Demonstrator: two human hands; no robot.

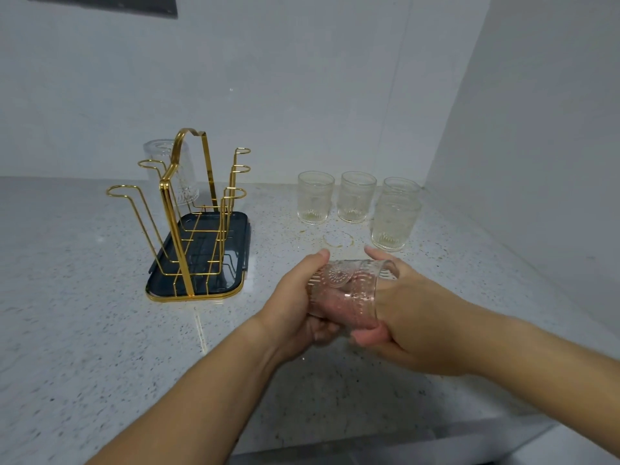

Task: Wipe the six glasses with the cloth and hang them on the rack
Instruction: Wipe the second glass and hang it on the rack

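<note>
Left hand (292,297), right hand (419,313) around sideways glass (345,290); upturned glass (155,152) on rack (174,236)

Speckled pale-grey stone countertop (84,297), crossed front to back by a thin bright seam (200,330). Yellowish ring marks (337,239) and scattered specks lie on its surface right of centre. A plain white back wall (302,78) meets a side wall (536,129) at right. A dark panel (110,3), possibly a socket plate, is cut off by the frame at upper left.

Glossy gold metal wire rack (188,209) on a dark tray (235,283), embossed clear glasses (315,198), speckled polished stone counter (84,313)
</note>
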